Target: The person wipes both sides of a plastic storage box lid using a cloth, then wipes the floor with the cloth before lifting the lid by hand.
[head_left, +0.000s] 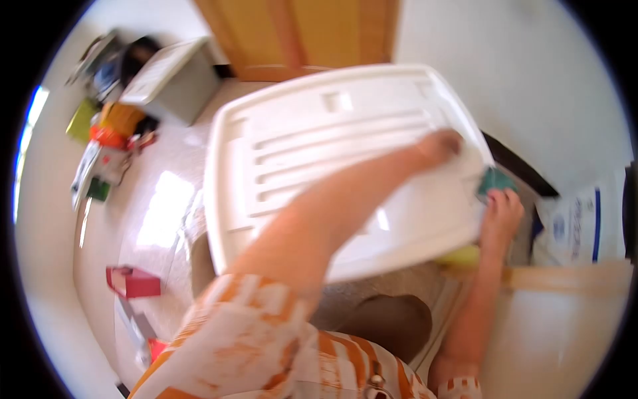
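Observation:
A large white plastic lid (299, 156) with raised ridges is tilted in front of me, above my knees. My left arm reaches across it, and my left hand (442, 145) is over the lid's right part. That hand is smeared by motion, so its fingers do not show clearly. At the lid's right edge, my right hand (503, 216) has its fingers closed on a green scouring pad (495, 183), which is against the rim.
A grey lidded bin (176, 83) stands at the back left beside a pile of mixed items (113, 126). A red box (135, 282) lies on the tiled floor (166, 213). To the right are a white printed bag (571, 229) and a pale wooden-edged surface (565, 319). Behind is a wooden door (299, 33).

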`<state>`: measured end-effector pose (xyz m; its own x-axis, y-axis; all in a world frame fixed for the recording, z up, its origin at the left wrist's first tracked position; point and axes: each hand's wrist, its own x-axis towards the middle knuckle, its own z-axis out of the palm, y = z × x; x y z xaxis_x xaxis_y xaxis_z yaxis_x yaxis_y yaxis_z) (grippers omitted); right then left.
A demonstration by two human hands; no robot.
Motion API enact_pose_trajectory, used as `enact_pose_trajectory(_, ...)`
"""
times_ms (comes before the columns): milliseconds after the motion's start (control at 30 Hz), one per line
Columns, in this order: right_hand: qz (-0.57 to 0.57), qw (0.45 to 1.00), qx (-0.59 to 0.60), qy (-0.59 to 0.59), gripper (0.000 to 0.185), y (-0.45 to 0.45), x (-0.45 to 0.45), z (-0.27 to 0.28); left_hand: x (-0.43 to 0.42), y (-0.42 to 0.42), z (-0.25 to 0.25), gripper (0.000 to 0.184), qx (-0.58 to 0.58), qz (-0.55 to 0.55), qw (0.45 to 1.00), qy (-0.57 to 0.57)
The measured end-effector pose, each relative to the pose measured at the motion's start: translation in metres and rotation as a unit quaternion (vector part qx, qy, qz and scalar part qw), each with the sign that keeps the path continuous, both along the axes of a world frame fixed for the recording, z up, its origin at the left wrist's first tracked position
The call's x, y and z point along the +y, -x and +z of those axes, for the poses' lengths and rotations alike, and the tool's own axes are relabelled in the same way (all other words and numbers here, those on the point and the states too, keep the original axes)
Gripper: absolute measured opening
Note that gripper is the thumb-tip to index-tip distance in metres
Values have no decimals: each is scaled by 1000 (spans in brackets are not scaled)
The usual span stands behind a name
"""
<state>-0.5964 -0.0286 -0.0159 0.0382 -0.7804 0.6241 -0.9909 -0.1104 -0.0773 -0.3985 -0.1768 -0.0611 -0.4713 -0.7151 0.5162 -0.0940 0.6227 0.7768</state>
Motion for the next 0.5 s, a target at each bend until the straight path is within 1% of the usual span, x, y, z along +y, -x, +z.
enact_pose_trajectory(33, 14, 999, -27, 15, 13, 9, 6, 0, 9, 9, 10, 23, 0, -13, 998, -55)
enact_pose_trajectory(67, 32, 998, -53, 30, 12, 4, 6, 0, 24, 0, 22, 24, -13, 9, 996, -86)
enact_pose_trajectory(100, 40, 997, -52, 39, 12, 6, 4, 3, 30, 4, 35, 25, -23, 16, 993, -117)
enact_pose_trajectory(167, 27, 997, -77, 6, 11, 12, 5, 9, 54, -6, 54, 28, -19, -7, 996, -84)
enact_pose_trajectory(233, 36, 996, -84, 5, 12, 12, 6, 12, 96, -51, 103, 31, -111, -49, 981, -152)
enact_pose_trajectory(300, 41, 995, -91, -1, 12, 16, 9, 11, 117, -107, 119, 32, -165, -49, 985, -25)
enact_pose_trajectory(333, 43, 996, -84, -3, 12, 22, 6, 6, 128, -138, 125, 32, -157, -24, 987, 27)
enact_pose_trajectory(367, 44, 996, -74, -3, 13, 23, 5, 6, 143, -173, 133, 32, -147, 47, 987, 33)
enact_pose_trajectory(400, 50, 996, -66, -12, 12, 26, 4, 7, 157, -208, 133, 32, -163, 145, 975, 42)
enact_pose_trajectory(433, 53, 997, -63, -8, 12, 27, 3, 8, 171, -243, 133, 34, -194, 235, 950, 70)
enact_pose_trajectory(467, 51, 996, -68, -26, 11, 29, 2, 9, 183, -278, 123, 33, -206, 324, 921, 62)
enact_pose_trajectory(500, 50, 995, -73, -47, 11, 28, 3, 9, 203, -307, 124, 30, -217, 395, 891, 51)
